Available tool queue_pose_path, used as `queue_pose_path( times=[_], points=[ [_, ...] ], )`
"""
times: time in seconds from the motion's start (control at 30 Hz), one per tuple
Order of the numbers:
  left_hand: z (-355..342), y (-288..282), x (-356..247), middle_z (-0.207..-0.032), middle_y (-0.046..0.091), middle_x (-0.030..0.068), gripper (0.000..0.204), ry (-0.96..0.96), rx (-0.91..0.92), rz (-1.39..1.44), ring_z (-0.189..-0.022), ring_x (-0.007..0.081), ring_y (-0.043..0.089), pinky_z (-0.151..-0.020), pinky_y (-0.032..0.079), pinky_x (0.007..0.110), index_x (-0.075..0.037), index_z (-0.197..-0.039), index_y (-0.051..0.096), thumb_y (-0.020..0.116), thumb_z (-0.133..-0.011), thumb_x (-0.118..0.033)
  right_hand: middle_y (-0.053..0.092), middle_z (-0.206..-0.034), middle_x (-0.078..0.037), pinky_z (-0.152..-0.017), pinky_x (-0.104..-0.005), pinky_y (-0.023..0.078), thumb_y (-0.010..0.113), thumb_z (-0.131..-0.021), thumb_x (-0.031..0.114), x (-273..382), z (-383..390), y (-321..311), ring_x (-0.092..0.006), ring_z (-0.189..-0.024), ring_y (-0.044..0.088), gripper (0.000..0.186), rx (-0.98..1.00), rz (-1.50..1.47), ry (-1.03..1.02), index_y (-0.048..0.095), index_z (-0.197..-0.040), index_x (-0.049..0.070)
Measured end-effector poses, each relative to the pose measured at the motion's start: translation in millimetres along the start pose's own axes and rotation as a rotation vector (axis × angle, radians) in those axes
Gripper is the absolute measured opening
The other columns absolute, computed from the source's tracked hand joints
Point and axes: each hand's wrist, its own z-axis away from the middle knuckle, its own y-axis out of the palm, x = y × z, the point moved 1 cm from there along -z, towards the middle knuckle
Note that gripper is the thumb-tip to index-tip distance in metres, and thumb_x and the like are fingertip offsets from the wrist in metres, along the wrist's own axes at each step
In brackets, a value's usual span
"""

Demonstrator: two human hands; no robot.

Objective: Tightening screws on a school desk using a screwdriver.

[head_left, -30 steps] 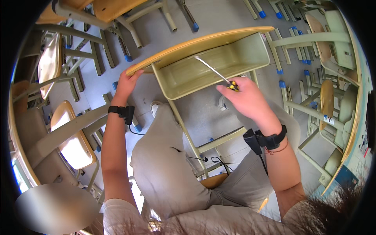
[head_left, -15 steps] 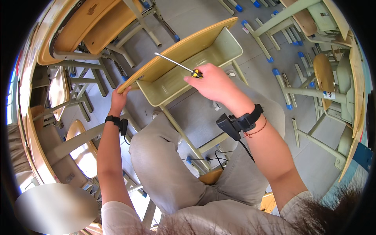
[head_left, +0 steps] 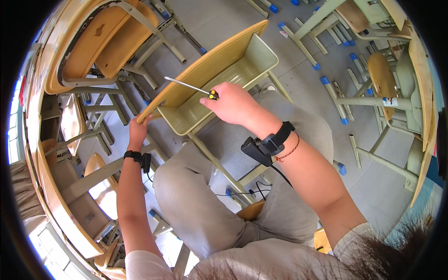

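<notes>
Since half a second ago, the right hand (head_left: 229, 103) and its screwdriver (head_left: 189, 86) have shifted toward the left end of the counter (head_left: 228, 51). Left of the counter is a tan wooden seat (head_left: 95, 164). At the counter's left end, the left hand (head_left: 138, 129) grips the wooden edge between fingers and thumb. The screwdriver lies between the two hands, slanting from the right one, its tip overlapping the counter's edge in view; whether it touches, I cannot tell. The right hand is curled round the black-and-yellow handle, beside the counter's pale green tray (head_left: 255, 59). Right of the counter, well apart, is a rounded wooden seat (head_left: 382, 79).
</notes>
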Motion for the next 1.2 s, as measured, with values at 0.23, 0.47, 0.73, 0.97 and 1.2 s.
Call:
queue_pose_path(
  times=[0.23, 0.47, 0.73, 0.97, 1.2],
  points=[
    [-4, 12, -6, -0.076, 0.064, 0.0042, 0.035, 0.026, -0.008, -0.013, -0.071, 0.0123, 0.053, -0.069, 0.047, 0.030, 0.002, -0.105, 0.071, 0.072, -0.092, -0.030, 0.071, -0.086, -0.018, -0.077, -0.0452, 0.055, 0.064, -0.091, 0.033, -7, 0, 11, -0.0371, -0.083, 0.068, 0.032, 0.026, 0.053, 0.002, 0.072, -0.094, 0.002],
    [-38, 22, -23, -0.065, 0.058, 0.0136, 0.039, 0.075, -0.002, -0.124, -0.061, 0.0191, 0.046, -0.062, 0.047, 0.037, 0.003, -0.101, 0.070, 0.072, -0.091, -0.035, 0.071, -0.091, -0.020, -0.080, -0.0446, 0.056, 0.065, -0.088, 0.032, -9, -6, 16, -0.0388, -0.088, 0.068, 0.032, -0.060, 0.040, -0.104, 0.073, -0.097, 0.003],
    [-68, 32, -53, -0.076, 0.066, 0.0117, 0.046, 0.018, 0.087, -0.180, -0.070, 0.0183, 0.057, -0.071, 0.049, 0.033, 0.002, -0.104, 0.071, 0.073, -0.089, -0.042, 0.069, -0.070, -0.013, -0.071, -0.0408, 0.056, 0.063, -0.088, 0.032, -24, -19, 14, -0.0312, -0.072, 0.070, 0.032, -0.126, 0.028, -0.151, 0.073, -0.089, 0.002],
    [-80, 39, -58, -0.082, 0.069, 0.0092, 0.046, 0.025, 0.105, -0.149, -0.074, 0.0153, 0.059, -0.074, 0.049, 0.031, -0.001, -0.109, 0.072, 0.073, -0.090, -0.042, 0.067, -0.063, -0.011, -0.069, -0.0397, 0.055, 0.063, -0.091, 0.036, -24, -16, 7, -0.0296, -0.067, 0.069, 0.037, -0.070, -0.010, -0.055, 0.072, -0.081, 0.002],
    [-93, 42, -61, -0.078, 0.066, 0.0030, 0.044, 0.031, 0.136, -0.131, -0.072, 0.0109, 0.055, -0.071, 0.047, 0.028, -0.002, -0.111, 0.072, 0.073, -0.090, -0.040, 0.066, -0.064, -0.011, -0.069, -0.0412, 0.055, 0.063, -0.091, 0.038, -31, -20, 10, -0.0307, -0.070, 0.068, 0.039, -0.115, 0.035, -0.070, 0.072, -0.079, 0.002]
  ],
)
